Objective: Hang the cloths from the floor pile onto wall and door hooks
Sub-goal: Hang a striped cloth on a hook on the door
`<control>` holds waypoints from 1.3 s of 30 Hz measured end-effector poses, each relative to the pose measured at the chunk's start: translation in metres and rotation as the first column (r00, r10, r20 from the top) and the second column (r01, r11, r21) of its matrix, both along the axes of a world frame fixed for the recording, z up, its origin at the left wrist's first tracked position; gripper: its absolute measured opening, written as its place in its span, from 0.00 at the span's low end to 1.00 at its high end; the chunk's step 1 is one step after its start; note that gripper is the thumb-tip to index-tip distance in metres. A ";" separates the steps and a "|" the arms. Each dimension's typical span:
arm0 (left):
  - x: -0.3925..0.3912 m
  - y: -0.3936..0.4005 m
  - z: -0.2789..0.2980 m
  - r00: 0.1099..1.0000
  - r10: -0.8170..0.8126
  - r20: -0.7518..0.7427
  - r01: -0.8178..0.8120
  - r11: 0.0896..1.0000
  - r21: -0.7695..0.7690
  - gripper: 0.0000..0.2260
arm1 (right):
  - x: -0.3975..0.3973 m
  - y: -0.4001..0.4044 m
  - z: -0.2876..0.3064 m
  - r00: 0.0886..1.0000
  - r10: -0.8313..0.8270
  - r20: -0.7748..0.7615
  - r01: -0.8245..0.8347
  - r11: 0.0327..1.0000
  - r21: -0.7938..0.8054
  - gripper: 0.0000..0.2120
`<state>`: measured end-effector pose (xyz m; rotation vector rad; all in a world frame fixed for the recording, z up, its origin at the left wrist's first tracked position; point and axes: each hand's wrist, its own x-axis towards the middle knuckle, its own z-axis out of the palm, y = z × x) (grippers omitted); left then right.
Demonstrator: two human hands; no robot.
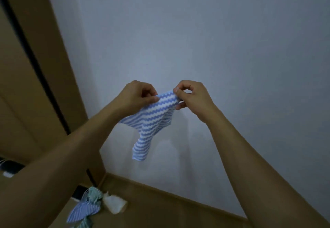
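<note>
A blue-and-white wavy-striped cloth (151,122) hangs in the air in front of a pale wall (196,40). My left hand (137,95) pinches its top edge on the left, and my right hand (191,97) pinches the same edge on the right, thumb and fingers curled over it. The rest of the cloth droops below my hands. A pile of cloths (91,204) lies on the floor at the lower left: striped blue, pale green and a cream one (114,204). No hook is visible in this view.
A brown wooden door frame (53,58) runs diagonally along the left, with a dark gap beside it. A brown baseboard (178,197) meets the wooden floor below the wall. Dark and white items (10,168) sit at the far left edge.
</note>
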<state>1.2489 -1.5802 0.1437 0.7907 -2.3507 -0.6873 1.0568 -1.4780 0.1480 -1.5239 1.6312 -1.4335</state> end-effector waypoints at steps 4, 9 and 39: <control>-0.076 0.042 0.008 0.990 -0.118 0.081 0.122 0.992 -0.038 0.04 | -0.077 0.069 0.008 0.984 -0.170 0.049 0.172 0.984 -0.037 0.10; -0.175 0.095 0.019 0.961 -0.244 0.132 0.258 0.960 -0.104 0.04 | -0.167 0.168 0.016 0.911 -0.411 0.041 0.411 0.911 -0.007 0.10; -0.716 0.545 0.068 0.178 -0.979 0.102 0.955 0.146 -0.258 0.06 | -0.464 0.606 0.048 -0.022 -0.974 -0.224 0.997 -0.037 0.066 0.06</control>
